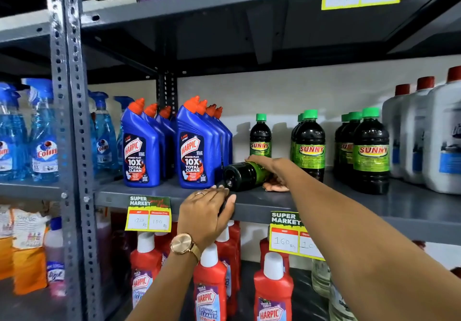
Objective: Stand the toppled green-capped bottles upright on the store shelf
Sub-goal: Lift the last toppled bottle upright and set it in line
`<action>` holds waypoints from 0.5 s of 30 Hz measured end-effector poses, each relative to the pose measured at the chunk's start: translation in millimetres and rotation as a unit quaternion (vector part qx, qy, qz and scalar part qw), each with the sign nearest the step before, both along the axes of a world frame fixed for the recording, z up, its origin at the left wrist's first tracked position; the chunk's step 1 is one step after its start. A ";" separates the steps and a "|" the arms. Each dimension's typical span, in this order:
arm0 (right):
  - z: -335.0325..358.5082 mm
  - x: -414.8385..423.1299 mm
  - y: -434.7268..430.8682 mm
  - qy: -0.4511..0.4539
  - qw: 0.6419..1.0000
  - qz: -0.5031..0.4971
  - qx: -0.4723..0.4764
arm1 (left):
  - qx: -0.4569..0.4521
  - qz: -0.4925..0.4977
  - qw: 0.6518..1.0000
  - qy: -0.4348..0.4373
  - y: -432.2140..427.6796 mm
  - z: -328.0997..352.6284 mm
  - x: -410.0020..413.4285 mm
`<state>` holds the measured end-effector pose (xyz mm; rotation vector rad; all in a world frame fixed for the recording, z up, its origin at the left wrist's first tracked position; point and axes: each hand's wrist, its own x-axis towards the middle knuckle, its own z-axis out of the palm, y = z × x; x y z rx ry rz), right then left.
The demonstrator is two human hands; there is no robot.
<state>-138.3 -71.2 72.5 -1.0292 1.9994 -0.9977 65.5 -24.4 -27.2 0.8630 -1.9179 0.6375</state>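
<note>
A toppled bottle (245,176) lay on its side on the grey shelf (324,203), just right of the blue Harpic bottles (197,146) and in front of a lone upright Sunny bottle (260,136). Its long axis ran nearly level, left to right and slightly toward the camera: the dark round base pointed left and forward, near the shelf's front edge, while the cap end pointed right and back and was hidden behind the right hand (268,168). The green label showed around its middle.

The right hand reached in from the lower right and was wrapped over the bottle's upper part, fingers curled across the top and fingertips showing underneath against the shelf, so it was closed around the bottle. The left hand (208,211), with a ring and a gold watch (183,244), rested at the shelf's front lip just below the bottle's base, fingers bent and close together over the edge; whether it touched the bottle could not be told, and it held nothing that showed.

Farther right, two groups of Sunny bottles (310,143) stood upright with green caps up, then white jugs (424,133) with red caps. Red Harpic bottles (210,285) stood on the shelf below.
</note>
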 end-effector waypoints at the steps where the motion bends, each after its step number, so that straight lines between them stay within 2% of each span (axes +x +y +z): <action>1: -3.6 -3.7 -0.6 -0.023 1.000 -0.010 -0.016 | -0.003 -0.001 1.000 0.009 -0.5 0.0 -0.4; 6: -24.6 -14.7 7.4 -0.132 0.975 -0.013 -0.178 | 0.003 -0.002 0.999 0.050 1.6 -2.2 -7.2; 10: -22.4 -8.5 22.6 -0.204 0.946 -0.015 -0.250 | 0.013 -0.003 0.998 0.063 4.1 -3.3 -8.0; 13: -20.2 -1.9 31.0 -0.204 0.931 -0.022 -0.302 | 0.018 -0.002 0.998 0.059 5.2 -3.8 -7.0; 15: -19.0 1.9 33.5 -0.125 0.928 -0.054 -0.346 | 0.023 0.000 0.998 0.058 5.5 -3.6 -7.1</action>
